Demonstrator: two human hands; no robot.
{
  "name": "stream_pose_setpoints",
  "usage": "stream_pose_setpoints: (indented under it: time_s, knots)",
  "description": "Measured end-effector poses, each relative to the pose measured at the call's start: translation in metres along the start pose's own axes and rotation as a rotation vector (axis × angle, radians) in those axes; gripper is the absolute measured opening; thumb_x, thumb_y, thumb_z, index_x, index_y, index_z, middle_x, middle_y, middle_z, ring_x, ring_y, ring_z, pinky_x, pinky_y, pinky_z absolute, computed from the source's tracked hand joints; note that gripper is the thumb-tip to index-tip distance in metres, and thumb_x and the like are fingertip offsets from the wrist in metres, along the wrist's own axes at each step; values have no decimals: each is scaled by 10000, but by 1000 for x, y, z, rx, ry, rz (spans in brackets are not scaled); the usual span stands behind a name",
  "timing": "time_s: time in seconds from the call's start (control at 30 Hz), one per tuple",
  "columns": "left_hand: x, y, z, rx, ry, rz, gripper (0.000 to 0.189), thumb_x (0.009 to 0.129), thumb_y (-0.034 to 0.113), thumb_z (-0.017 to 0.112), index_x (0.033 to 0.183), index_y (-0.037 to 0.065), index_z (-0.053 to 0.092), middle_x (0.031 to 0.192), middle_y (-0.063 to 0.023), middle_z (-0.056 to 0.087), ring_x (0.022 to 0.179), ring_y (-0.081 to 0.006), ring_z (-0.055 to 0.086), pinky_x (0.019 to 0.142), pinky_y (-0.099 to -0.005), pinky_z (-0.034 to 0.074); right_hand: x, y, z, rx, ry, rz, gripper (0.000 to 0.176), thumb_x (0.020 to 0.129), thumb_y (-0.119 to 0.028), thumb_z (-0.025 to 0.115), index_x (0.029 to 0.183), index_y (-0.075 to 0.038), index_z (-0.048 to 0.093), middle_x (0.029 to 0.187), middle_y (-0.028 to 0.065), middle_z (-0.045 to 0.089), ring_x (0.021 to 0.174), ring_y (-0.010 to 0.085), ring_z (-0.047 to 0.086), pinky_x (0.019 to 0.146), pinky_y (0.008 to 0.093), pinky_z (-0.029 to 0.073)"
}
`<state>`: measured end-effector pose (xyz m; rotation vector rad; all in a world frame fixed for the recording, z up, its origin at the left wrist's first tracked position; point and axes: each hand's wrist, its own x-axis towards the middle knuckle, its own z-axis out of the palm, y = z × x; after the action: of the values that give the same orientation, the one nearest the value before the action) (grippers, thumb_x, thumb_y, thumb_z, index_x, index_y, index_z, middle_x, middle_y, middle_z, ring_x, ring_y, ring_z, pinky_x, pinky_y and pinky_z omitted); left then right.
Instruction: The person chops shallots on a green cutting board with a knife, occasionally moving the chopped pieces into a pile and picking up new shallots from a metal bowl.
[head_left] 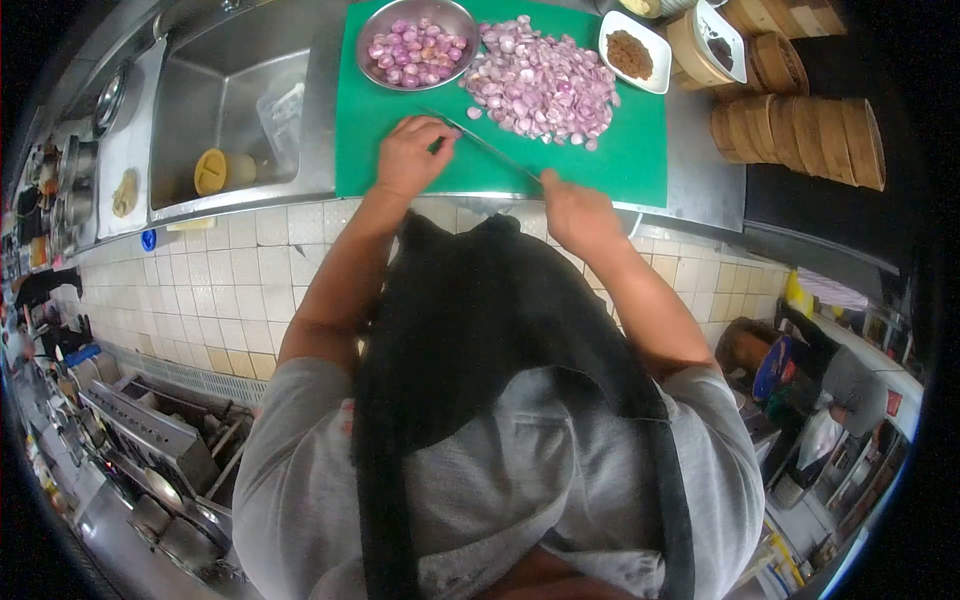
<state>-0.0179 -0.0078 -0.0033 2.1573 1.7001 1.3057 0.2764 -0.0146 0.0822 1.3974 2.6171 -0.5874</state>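
Note:
My right hand (582,212) is closed around the handle of a knife (497,153), whose blade slants up and left over the green cutting board (640,160). My left hand (413,155) has its fingers curled at the blade, pinching a small purple shallot (456,132) against the board. Behind the blade lies a wide heap of sliced shallots (545,85). A metal bowl (372,73) of whole peeled shallots (415,52) stands at the board's back left, just beyond my left hand.
To the left is a steel sink (215,100) holding a yellow-lidded container (212,172) and a clear plastic tub (282,120). A white dish (655,80) of brown paste stands back right, near bamboo steamers (800,140). Another person (850,395) is at lower right.

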Motion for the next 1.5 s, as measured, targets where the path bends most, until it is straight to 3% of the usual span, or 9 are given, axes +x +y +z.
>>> stream_pose_setpoints:
  time_s: [0.83,1.33,1.5]
  knots:
    - [-3,-2,2,-22,2,-11,90,795,68,802,850,106,741,944,-49,761,870,-272,719,779,-394,597,0,-2,8,12,95,-43,208,1002,-98,451,1168,-26,554,893,226,736,824,425,734,727,545,574]
    - [-6,-6,6,-22,11,-18,87,805,84,802,853,118,738,941,-30,756,896,-262,718,789,-388,601,7,-7,3,71,-75,48,245,1019,-101,429,1214,-38,563,1037,270,741,979,464,724,874,556,556]
    - [-6,-5,6,3,23,0,87,805,86,802,846,128,736,950,-24,756,892,-256,717,781,-385,601,12,-3,12,48,-153,103,250,1035,-118,428,1232,-45,562,1047,276,737,987,450,725,869,557,561]
